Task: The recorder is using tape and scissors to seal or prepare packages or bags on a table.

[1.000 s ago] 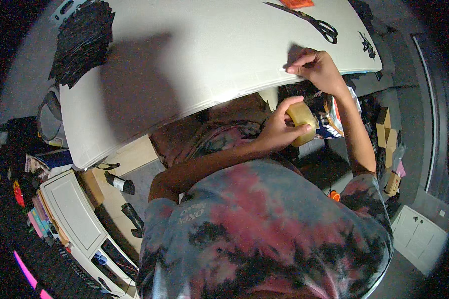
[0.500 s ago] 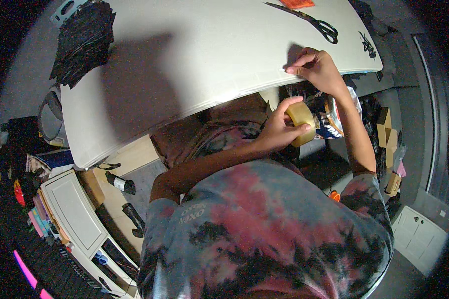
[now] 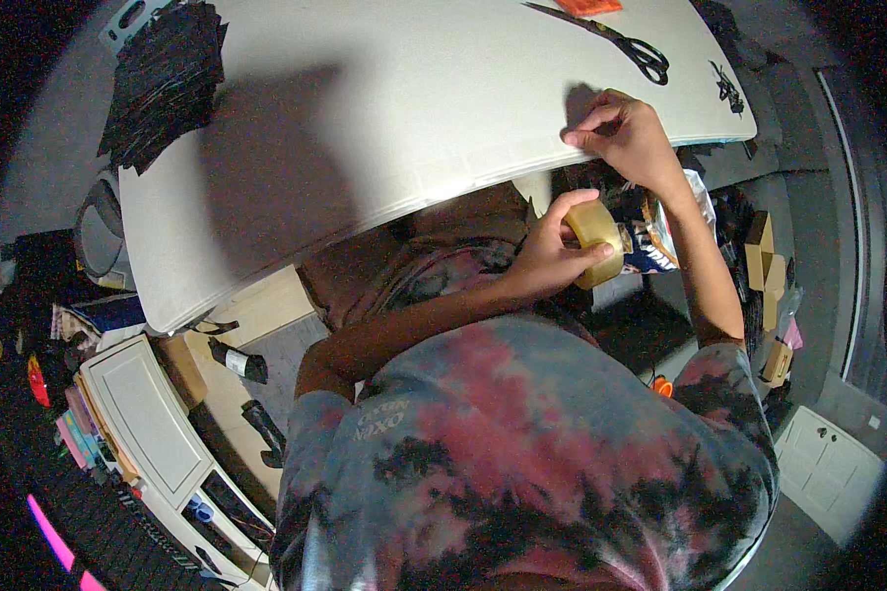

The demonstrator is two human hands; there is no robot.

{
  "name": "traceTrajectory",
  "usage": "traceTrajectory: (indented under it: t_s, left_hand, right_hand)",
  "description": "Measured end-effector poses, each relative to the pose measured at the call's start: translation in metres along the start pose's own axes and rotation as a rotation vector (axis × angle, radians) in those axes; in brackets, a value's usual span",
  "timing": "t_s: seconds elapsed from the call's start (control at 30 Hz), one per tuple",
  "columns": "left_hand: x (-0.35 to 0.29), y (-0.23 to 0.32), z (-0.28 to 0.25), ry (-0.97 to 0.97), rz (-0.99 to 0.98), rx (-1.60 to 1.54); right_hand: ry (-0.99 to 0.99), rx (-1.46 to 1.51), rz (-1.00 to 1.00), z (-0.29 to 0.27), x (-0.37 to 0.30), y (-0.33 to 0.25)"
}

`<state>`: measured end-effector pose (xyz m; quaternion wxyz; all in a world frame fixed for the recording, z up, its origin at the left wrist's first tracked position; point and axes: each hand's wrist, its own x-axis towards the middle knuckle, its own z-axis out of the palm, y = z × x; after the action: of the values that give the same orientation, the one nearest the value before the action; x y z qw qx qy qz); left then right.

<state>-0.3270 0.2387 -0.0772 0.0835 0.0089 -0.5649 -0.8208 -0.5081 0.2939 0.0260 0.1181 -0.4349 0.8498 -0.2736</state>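
Note:
My left hand (image 3: 547,261) is wrapped round a thick roll of yellowish clear packing tape (image 3: 601,231), thumb on its near side and fingers over the top. The roll is held just off the near edge of the white table (image 3: 443,118). Farther right, my right hand (image 3: 626,138) rests at that edge with thumb and fingertips pinched together close to the tabletop. Whatever the pinch may hold is too small to make out. Beyond this hand lies a pair of black-handled scissors (image 3: 616,41), blades pointing to the far left.
A stack of black sheets or bags (image 3: 168,84) covers the table's far left corner. An orange packet (image 3: 589,7) lies at the far edge, and a small black tangled bundle (image 3: 727,89) near the right end. A white cabinet (image 3: 148,414) stands at lower left.
A tiny pale bit that showed at my right fingertips is no longer visible. Both hands and the tape roll have otherwise kept nearly the same place.

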Motion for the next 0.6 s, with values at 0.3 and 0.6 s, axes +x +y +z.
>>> traceTrajectory:
  t_s: [0.3, 0.6]
  left_hand:
    - [0.001, 0.005, 0.001, -0.018, -0.073, -0.004]
    - [0.009, -0.03, -0.002, -0.073, 0.032, -0.044]
  right_hand:
    - [0.037, -0.123, 0.093, -0.028, 0.014, 0.047]
    - [-0.245, -0.445, -0.325, 0.008, -0.053, -0.028]
